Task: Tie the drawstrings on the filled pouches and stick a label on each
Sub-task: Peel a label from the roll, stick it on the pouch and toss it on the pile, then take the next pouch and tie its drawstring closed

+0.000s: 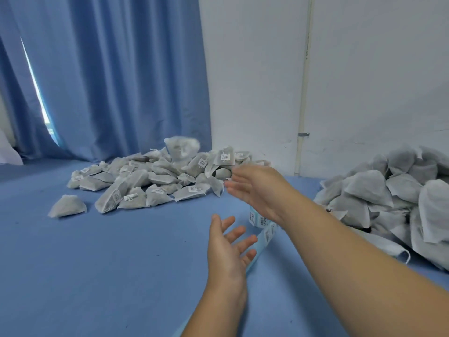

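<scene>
Head cam: both hands were open, fingers spread, holding nothing. Unlabelled heap (388, 190) lay off to the right, nearer right hand (257, 188) than left hand (230, 249), so prob. right's reach next. Its pouches looked grey-white, plump, crumpled. Label strip (264, 233) ran under right wrist; labelled pile (158, 178) sat beyond the hands.

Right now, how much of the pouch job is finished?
Done: the labelled pile by the curtain. In hand: nothing; the left hand and right hand are open, near the label strip. Left: the unlabelled pile at right.
</scene>
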The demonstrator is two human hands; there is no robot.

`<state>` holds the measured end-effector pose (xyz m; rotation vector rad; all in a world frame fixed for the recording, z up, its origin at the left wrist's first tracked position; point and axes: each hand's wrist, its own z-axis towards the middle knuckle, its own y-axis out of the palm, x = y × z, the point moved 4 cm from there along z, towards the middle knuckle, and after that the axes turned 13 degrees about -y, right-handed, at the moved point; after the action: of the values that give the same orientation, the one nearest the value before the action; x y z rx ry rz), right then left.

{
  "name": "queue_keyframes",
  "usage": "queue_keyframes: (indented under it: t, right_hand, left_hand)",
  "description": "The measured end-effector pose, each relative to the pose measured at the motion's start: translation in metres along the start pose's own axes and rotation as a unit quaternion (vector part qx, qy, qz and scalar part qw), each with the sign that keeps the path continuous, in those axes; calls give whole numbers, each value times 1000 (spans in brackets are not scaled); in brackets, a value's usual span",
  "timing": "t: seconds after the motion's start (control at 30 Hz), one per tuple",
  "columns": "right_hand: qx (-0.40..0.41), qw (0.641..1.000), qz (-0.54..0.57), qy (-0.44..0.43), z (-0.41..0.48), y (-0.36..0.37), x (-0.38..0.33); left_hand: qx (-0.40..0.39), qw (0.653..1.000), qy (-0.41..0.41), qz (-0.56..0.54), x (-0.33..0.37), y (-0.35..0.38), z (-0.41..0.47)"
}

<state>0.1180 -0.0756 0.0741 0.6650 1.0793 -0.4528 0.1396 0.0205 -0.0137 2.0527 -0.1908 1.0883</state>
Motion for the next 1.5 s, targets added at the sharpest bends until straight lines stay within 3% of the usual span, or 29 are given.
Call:
queue_keyframes:
  t: [0.2,0.37,0.43,0.53,0.6,0.67,0.73,0.87,1.0,1.07,1.13,1.27,1.4,1.47,1.5]
  right_hand:
    - [38,993,-109,21,-50,-57,29]
    - [34,972,-231,11,-85,-99,29]
    - [51,919,-390,-26,-88,-127,23]
    - [91,721,-683,-73,-89,-176,1]
    - [93,629,-771,-34,-91,-208,-5]
    - [50,587,-807,38,-92,-231,0]
    - [5,567,-820,74,-90,-243,10]
    - [-1,535,-845,18,-86,-238,12]
    - [-9,543,-839,-24,-98,-225,-2]
    - [-31,530,-845,-68,-111,-211,-20]
    - [-68,550,-824,-116,-130,-196,-36]
    - [-111,652,-722,-204,-174,-161,-56]
    - [-62,823,-538,-173,-195,-155,-51]
    - [2,906,-411,-97,-201,-164,-41]
    - [27,930,-360,-62,-203,-168,-37]
  left_hand:
    - [-37,990,20,132,-12,11,3]
    - [-51,953,31,296,-31,19,-2]
    - [-51,925,56,372,-41,22,-3]
    - [-57,857,121,498,-55,26,-4]
    - [-77,826,144,540,-63,28,-3]
    - [-94,812,159,554,-67,30,-3]
    - [-104,808,171,554,-69,31,-2]
    - [-108,801,186,559,-70,32,0]
    - [-110,783,257,556,-63,36,-11]
    - [-103,723,343,590,-58,39,-23]
    - [-106,656,410,624,-58,42,-36]
    - [-152,600,413,668,-75,53,-58]
    - [-248,634,377,629,-88,56,-69]
    - [-229,647,387,616,-82,54,-69]
    - [-213,654,394,610,-79,53,-69]
